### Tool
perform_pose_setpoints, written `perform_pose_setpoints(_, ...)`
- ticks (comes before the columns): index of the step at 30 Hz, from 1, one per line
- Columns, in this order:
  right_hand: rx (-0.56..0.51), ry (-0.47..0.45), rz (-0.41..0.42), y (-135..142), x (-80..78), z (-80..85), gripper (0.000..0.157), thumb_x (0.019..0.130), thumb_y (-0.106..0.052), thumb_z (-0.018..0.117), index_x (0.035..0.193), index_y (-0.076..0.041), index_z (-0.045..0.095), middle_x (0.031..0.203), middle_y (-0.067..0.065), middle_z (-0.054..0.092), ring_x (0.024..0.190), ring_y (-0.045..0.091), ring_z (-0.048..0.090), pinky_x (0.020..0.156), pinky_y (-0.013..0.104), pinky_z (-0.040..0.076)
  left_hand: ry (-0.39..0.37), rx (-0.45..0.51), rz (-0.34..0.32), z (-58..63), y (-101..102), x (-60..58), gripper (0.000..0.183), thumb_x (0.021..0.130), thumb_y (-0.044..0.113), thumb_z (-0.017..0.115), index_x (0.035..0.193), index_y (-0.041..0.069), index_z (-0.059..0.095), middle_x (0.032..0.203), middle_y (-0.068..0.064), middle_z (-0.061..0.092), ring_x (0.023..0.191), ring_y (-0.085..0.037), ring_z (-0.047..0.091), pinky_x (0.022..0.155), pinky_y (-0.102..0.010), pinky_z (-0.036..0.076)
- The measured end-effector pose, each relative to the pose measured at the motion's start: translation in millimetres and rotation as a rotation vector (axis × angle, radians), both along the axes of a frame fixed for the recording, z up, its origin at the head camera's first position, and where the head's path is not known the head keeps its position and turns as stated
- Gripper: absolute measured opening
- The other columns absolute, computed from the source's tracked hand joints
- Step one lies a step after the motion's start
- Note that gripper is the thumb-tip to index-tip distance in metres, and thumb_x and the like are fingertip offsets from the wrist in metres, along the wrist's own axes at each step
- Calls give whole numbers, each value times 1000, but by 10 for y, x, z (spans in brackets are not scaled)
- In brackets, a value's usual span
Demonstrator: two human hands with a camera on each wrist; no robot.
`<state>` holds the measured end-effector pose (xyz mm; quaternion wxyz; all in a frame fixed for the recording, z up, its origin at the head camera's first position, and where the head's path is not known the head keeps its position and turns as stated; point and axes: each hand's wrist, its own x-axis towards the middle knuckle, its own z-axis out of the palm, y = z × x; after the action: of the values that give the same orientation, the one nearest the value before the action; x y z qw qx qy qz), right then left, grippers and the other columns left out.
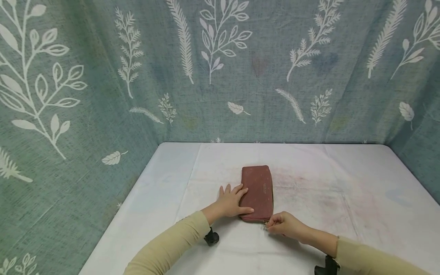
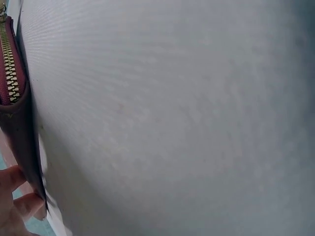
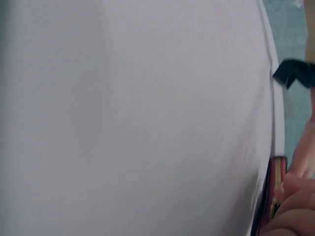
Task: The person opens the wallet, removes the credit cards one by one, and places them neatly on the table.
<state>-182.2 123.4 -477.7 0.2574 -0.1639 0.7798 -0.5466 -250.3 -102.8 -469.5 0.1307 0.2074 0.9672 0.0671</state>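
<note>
A reddish-brown zip wallet lies flat on the white-covered table, its long side running away from me. My left hand rests on its left edge with fingers spread and the thumb across the lower part. At the near right corner my right hand pinches the zipper pull. Gold zipper teeth show along the wallet's edge in the left wrist view. The right wrist view catches curled fingers beside the wallet's zipped edge. The wallet's inside is hidden.
A white cloth with faint reddish stains covers the table. Green-blue curtains with white leaf prints hang behind the table and at both sides. A dark wrist mount shows under each forearm.
</note>
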Motion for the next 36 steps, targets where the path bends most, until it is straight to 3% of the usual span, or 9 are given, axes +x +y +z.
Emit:
perform_pose_setpoints(5,-4,-29,-44,-103,10,-17,13,82,-8,63,85,5,64,49,-10,39,43,3,28,42,18,24,8,-14,-4,-9,0,6,82,78,70,46,143,23,31,150,-2,23,133,-45,18,104,-60,11)
perform_pose_setpoints(19,-49,-57,-70,-158,26,-19,12,82,-7,62,82,5,62,54,-9,43,44,3,27,43,17,25,7,-10,-2,4,26,5,81,78,68,48,143,22,31,150,-3,23,134,-45,18,105,-60,11)
perform_pose_setpoints(26,-120,-74,-44,-154,15,-32,7,81,-10,63,75,-6,63,55,-10,45,45,1,30,43,17,25,22,-17,-4,0,24,12,80,79,67,48,143,22,31,150,-3,23,134,-45,17,105,-59,11)
perform_pose_setpoints(32,-74,-79,-93,-177,22,-28,14,82,-10,62,83,4,63,54,-9,43,45,4,29,43,18,25,21,-9,-4,41,19,27,80,79,67,49,142,20,33,149,-4,25,133,-46,18,105,-59,12)
perform_pose_setpoints(36,-35,-71,-74,-157,23,-19,16,85,-14,61,85,2,62,54,-8,42,45,4,28,42,18,24,10,-14,6,61,13,34,79,80,66,49,143,21,32,150,-3,24,134,-45,18,105,-59,12)
